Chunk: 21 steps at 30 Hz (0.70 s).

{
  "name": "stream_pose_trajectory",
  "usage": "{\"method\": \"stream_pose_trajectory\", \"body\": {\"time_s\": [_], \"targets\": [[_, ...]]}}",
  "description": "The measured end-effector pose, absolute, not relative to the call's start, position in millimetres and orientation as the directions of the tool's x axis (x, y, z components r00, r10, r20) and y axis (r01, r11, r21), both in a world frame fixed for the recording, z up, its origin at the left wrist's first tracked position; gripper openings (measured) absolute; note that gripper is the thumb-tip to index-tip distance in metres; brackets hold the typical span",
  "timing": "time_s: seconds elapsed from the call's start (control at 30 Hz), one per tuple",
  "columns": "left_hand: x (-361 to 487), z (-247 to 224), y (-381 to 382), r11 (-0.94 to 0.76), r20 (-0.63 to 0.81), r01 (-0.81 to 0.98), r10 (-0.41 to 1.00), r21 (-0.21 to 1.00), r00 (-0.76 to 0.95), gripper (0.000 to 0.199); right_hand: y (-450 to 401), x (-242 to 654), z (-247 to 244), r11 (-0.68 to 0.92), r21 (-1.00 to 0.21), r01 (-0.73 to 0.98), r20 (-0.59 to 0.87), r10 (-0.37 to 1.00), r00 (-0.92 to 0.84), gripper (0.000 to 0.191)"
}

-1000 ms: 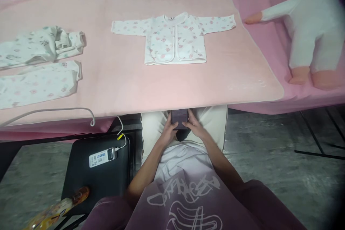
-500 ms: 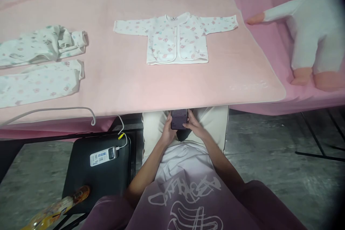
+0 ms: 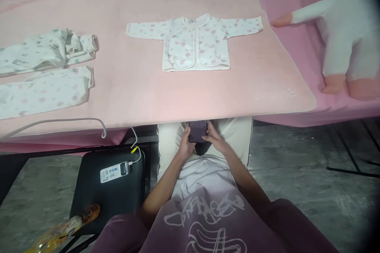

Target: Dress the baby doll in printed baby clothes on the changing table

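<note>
A dark smartphone (image 3: 198, 131) is held over my lap, just below the table's front edge. My left hand (image 3: 186, 144) grips its left side, and my right hand (image 3: 215, 138) grips its right side with the thumb on its lower corner. Beyond it, a small white baby jacket (image 3: 196, 43) with a pink and green print lies flat on the pale pink mat (image 3: 237, 91), sleeves spread out and front closed. Neither hand touches the jacket.
Printed baby clothes (image 3: 44, 89) lie folded at the left. A doll in white (image 3: 341, 35) lies at the far right. A grey cable (image 3: 68, 119) crosses the mat's front left. A power bank (image 3: 115, 172) and a bottle (image 3: 65, 229) are at the black stool (image 3: 118, 205).
The whole view has shifted very slightly to the right. Both hands stay on the phone, and the clothes lie as before.
</note>
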<state>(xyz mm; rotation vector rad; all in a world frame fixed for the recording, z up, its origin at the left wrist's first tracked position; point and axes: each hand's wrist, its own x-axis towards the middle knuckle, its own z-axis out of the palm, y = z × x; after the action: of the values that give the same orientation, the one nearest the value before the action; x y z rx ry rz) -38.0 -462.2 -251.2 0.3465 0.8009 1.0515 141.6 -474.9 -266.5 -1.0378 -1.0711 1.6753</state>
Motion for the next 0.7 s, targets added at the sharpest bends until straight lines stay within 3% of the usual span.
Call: {"method": "stream_pose_trajectory", "body": {"time_s": [0.23,0.47,0.7], "targets": [[-33.9,-247.6,-461.5,0.455,-0.416,-0.576,0.885,0.679,0.210,0.065,-474.7,138.8,-265.6,-0.250,-0.939,-0.237,-0.177,0.941,-0.289,0.114],[-35.7,-247.6,-462.7,0.459,-0.395,-0.637,0.883,0.620,0.253,0.065,-474.0,136.5,-263.7,-0.244,-0.937,-0.251,-0.176,0.948,-0.265,0.114],[-34.7,-248.3,-462.2,0.466,-0.422,-0.619,0.877,0.633,0.229,0.061,-474.0,135.5,-262.0,-0.260,-0.932,-0.254,-0.202,0.951,-0.235,0.113]]}}
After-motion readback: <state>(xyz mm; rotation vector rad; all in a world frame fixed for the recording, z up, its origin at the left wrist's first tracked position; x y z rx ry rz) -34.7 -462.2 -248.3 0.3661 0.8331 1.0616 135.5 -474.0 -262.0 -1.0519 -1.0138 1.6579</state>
